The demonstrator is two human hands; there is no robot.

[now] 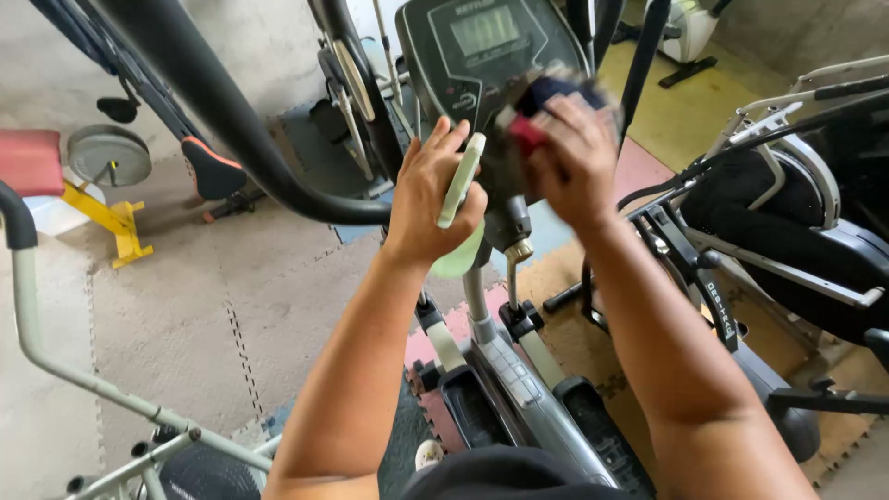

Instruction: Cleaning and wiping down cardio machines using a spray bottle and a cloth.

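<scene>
My left hand [431, 194] grips a pale green spray bottle [460, 185], held upright in front of the console [486, 56] of an elliptical trainer. My right hand [576, 157] presses a dark blue and red cloth [542, 106] against the lower right part of the console; the hand and cloth are blurred. The console has a grey display near its top. Below the hands the machine's grey column [477, 315] and pedals [519, 389] run down toward me.
A thick black handlebar [231, 120] sweeps across the upper left. Another exercise machine [787, 213] stands to the right. A weight plate [109, 153], a yellow stand [116, 222] and a grey frame [56, 361] lie on the left over foam floor mats [185, 306].
</scene>
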